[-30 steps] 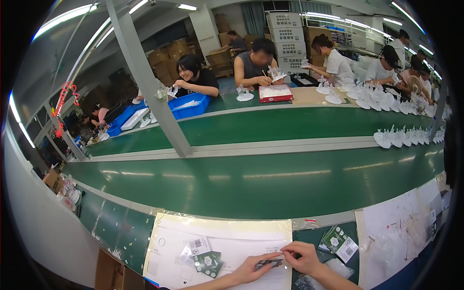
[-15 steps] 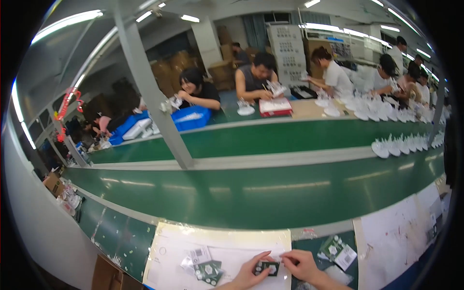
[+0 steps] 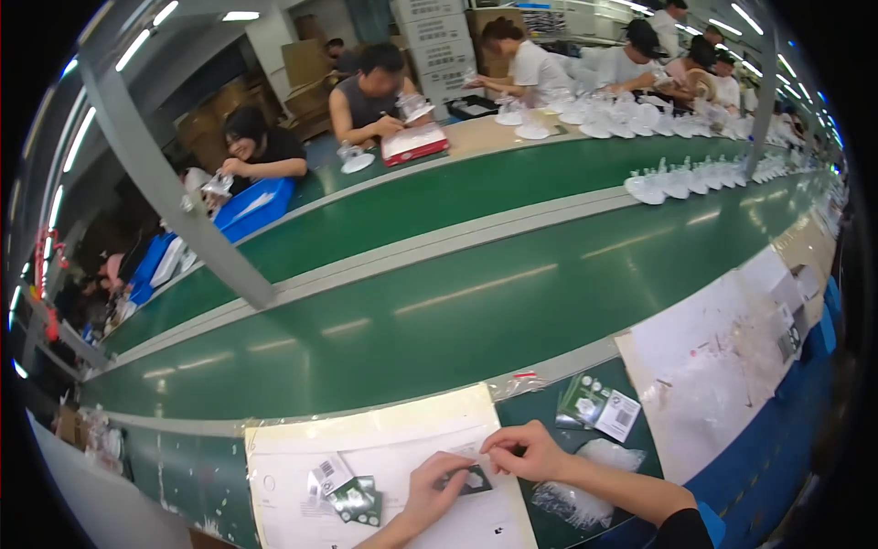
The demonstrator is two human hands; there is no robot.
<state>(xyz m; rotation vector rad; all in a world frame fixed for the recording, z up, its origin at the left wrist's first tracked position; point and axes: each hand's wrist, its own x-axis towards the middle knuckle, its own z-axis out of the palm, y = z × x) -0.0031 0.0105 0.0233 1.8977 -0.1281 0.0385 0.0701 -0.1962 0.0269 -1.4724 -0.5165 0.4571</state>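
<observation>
My left hand [image 3: 433, 487] is closed on a small dark green card [image 3: 476, 480] with a pale emblem, held low over the white paper board [image 3: 402, 423]. Right beside it, my right hand [image 3: 525, 452] is pinched at the card's upper edge. What its fingertips grip looks like clear film, too small to make out. Left of my hands, several green cards [image 3: 355, 499] and a white barcode label [image 3: 331, 473] lie overlapping on the board. Beneath my right forearm is a heap of clear plastic bags [image 3: 590, 480]. Past it lie more green cards [image 3: 582, 403] with a white label [image 3: 618, 416].
A long green conveyor belt [image 3: 366, 352] runs beyond the bench. White round-based pieces [image 3: 647, 187] stand in a row along the divider. Several co-workers sit across the belt, near a blue bin [image 3: 251, 210]. A grey post [image 3: 174, 192] rises at left; stained white sheets [image 3: 700, 352] lie right.
The view has turned right and tilted, so the scene sits further left. My right hand stays pinched close by the card in my left hand.
</observation>
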